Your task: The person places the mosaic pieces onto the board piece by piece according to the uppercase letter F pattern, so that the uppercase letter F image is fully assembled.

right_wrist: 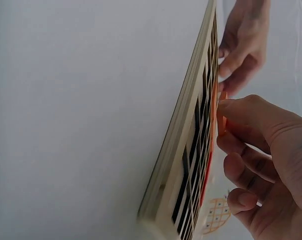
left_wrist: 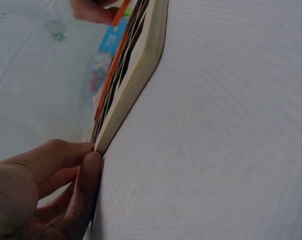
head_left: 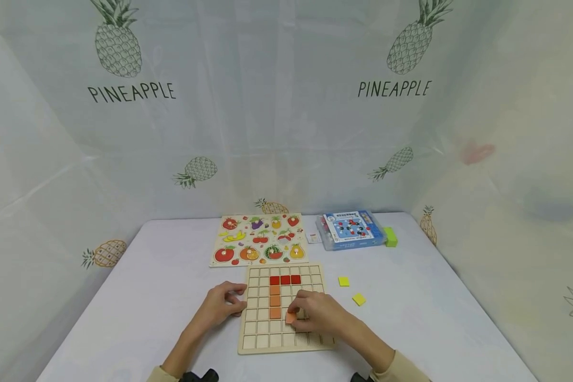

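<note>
A wooden grid board (head_left: 262,342) lies flat on the table. In its cells sit a row of red square tiles (head_left: 285,279) and, below the row's left end, a column of orange square tiles (head_left: 275,301). My right hand (head_left: 317,313) is over the board's middle, pinching a loose orange tile (right_wrist: 221,120) between thumb and index finger; the tile is tilted and just right of the column's lower end. My left hand (head_left: 222,304) rests at the board's left edge, thumb and index fingertips touching the rim (left_wrist: 123,110).
Two yellow tiles (head_left: 344,281) lie right of the board. Behind it are a fruit puzzle board (head_left: 236,246), a small white card (head_left: 313,238), a blue-labelled plastic case (head_left: 353,231) and a green block (head_left: 390,237). A pineapple-print curtain (head_left: 286,132) surrounds the table.
</note>
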Demonstrator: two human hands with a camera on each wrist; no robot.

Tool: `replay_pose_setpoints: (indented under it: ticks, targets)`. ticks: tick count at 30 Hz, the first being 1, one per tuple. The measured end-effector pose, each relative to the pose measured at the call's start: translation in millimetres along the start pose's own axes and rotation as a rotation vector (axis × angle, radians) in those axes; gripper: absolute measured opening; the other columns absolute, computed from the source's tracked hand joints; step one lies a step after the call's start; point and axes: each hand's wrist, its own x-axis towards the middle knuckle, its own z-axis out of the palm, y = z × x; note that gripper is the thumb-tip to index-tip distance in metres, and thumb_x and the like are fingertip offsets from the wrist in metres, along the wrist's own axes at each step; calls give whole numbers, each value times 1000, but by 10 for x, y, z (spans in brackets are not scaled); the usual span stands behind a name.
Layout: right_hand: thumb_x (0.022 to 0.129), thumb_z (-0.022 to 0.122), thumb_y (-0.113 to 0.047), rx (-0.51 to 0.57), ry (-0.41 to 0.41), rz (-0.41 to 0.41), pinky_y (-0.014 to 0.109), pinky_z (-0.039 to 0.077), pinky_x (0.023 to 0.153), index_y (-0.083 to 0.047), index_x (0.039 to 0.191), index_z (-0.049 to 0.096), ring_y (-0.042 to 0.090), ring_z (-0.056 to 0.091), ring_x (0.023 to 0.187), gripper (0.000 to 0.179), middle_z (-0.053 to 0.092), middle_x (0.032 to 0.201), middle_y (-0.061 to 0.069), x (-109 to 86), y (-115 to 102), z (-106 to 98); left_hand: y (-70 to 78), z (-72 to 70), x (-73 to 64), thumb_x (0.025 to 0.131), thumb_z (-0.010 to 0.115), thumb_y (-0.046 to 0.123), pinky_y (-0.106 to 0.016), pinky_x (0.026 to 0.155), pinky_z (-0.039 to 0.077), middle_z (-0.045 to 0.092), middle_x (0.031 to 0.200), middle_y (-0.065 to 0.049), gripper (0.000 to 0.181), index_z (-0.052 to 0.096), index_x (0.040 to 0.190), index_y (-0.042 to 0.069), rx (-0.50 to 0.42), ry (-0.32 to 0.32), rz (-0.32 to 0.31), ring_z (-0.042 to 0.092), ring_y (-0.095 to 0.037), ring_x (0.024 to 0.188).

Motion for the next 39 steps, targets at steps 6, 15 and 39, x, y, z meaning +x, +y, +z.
replay_pose_setpoints:
  ticks: [6,15,39]
  targets:
    - [87,73,-33,-8,-7,-38,11,50,72,-21,99,75,-4,60,81,17,66,93,-13,93,-149,59,-43,-7,-5,80,79,9,-23,58,58,64,108,-13,46,65,123,-1,0,-6,-8,65,-10,71]
    - [87,72,-32,-28,-41,-40,10,47,70,-24,100,75,-6,53,76,15,64,90,-15,190,-291,139,-80,-41,-35,80,78,8,-23,58,58,64,110,-14,47,64,123,-2,-11,-10,-7,67,-12,71]
    - [87,72,-38,-39,-61,6,15,50,73,-27,101,73,-5,53,81,18,63,99,-15,178,-281,144,-56,0,16,80,78,7,-23,59,59,63,108,-14,45,65,122,-1,-16,-6,-4,65,-11,72]
